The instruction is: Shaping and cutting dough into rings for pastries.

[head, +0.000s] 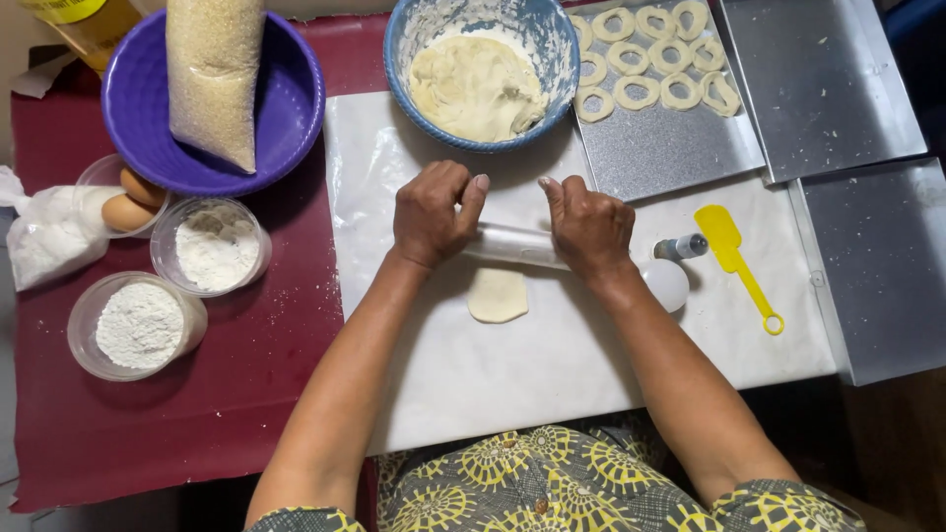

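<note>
Two hands: left hand (431,212) and right hand (589,229) curl their fingers down over the ends of a clear rolling pin (514,245).
Pin axis: left to right, across the white sheet (552,365) on the desk (197,414).
Dough: a flat piece (498,295) just nearer the body than the pin, midway between both hands.
Beyond: blue bowl (552,59) of dough, tray (670,148) of rings.

At centre frame lies a clear, glossy plastic rolling pin (512,244) on matt white paper (552,365). Upper right, dull brushed metal trays (670,148) hold soft, matt dough rings (638,92). A dark red cloth (197,414) covers the counter; the purple bowl (286,108) is shiny plastic.
</note>
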